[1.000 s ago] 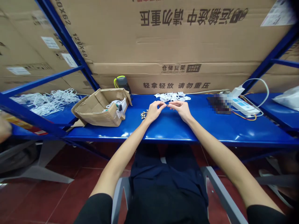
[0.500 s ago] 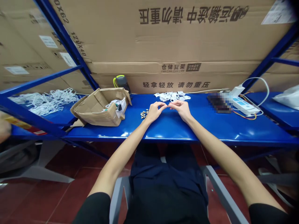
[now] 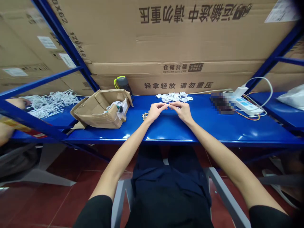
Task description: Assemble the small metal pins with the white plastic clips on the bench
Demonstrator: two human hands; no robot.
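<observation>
The left hand (image 3: 155, 111) and right hand (image 3: 183, 111) meet over the middle of the worktop (image 3: 218, 128), nearer its back edge than its front. On each, thumb and forefinger are together at the tips, seemingly clamped on one small part (image 3: 168, 105) between the hands, too tiny to make out. Just beyond the fingers, white pieces (image 3: 175, 97) lie loose along the back edge. A little heap of brass-coloured bits (image 3: 144, 116) sits beside the left wrist, partly hidden by it. Toward the left edge stands an open carton (image 3: 95, 110) with mixed small items inside; a bottle (image 3: 123, 84) is behind it, by the back left corner. Near the back right corner lies a power strip (image 3: 249, 107).
</observation>
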